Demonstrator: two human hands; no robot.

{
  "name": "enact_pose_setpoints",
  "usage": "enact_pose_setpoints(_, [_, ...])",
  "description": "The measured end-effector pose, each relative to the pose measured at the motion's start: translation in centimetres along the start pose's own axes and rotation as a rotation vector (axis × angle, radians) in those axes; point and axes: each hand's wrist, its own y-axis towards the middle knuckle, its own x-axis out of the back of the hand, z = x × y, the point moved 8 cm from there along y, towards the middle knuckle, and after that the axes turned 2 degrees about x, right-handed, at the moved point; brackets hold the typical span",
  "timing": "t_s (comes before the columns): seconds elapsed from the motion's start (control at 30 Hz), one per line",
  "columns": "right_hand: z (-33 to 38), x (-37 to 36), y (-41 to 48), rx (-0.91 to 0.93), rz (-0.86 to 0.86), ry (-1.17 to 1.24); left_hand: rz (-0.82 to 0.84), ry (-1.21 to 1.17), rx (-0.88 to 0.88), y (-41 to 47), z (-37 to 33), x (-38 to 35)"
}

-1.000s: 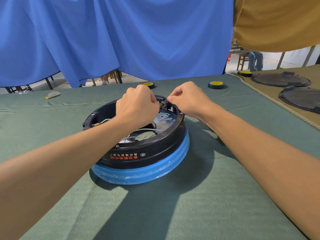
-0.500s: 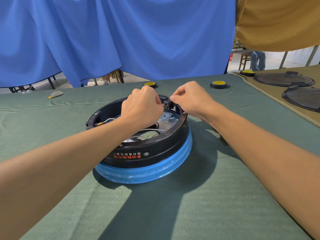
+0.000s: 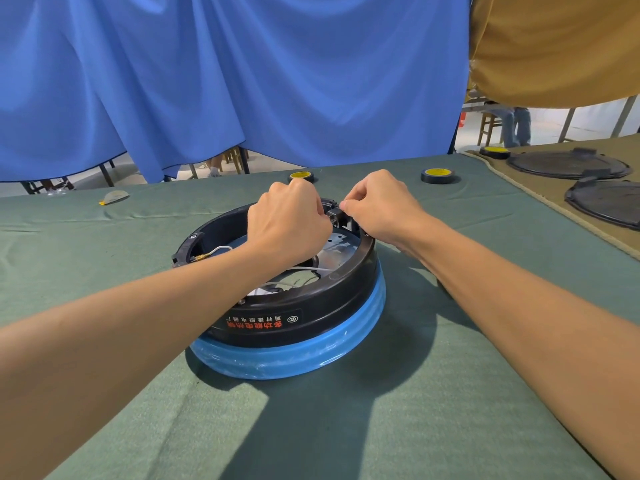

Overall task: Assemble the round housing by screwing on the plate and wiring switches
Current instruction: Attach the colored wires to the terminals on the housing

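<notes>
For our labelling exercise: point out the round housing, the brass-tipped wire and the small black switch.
round housing (image 3: 341, 299): head view, black front wall.
brass-tipped wire (image 3: 221, 249): head view, white curved stretch.
switch (image 3: 334, 214): head view, its near face.

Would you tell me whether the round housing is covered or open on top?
Open: metal plate and white wires show inside the round housing; the right hand pinches a switch at its rim.

A: Where's the round housing (image 3: 294, 306)?
B: On the table (image 3: 104, 375), middle. The plate (image 3: 337, 245) lies inside it; the switch (image 3: 335, 214) sits at its far rim.
A: Behind it?
B: One tape roll (image 3: 300, 176) straight behind, a second tape roll (image 3: 438, 174) behind to the right.
A: Further right?
B: Two lids (image 3: 568, 164), well apart from it. A scrap (image 3: 114, 196) lies behind-left.
</notes>
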Motion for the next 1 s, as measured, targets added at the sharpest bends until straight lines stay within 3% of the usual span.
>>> enact_pose_setpoints(0.2, [-0.1,-0.1,0.2,0.019,-0.010,-0.042,0.004,-0.038,0.051,0.1,0.3,0.0])
enact_pose_setpoints(0.67, [-0.2,0.1,0.5,0.040,-0.011,-0.052,0.003,0.003,-0.026,0.1,-0.2,0.2])
enact_pose_setpoints(1.0, [-0.3,0.1,0.7,0.038,-0.016,-0.111,0.122,-0.030,0.021,0.0,0.9,0.1])
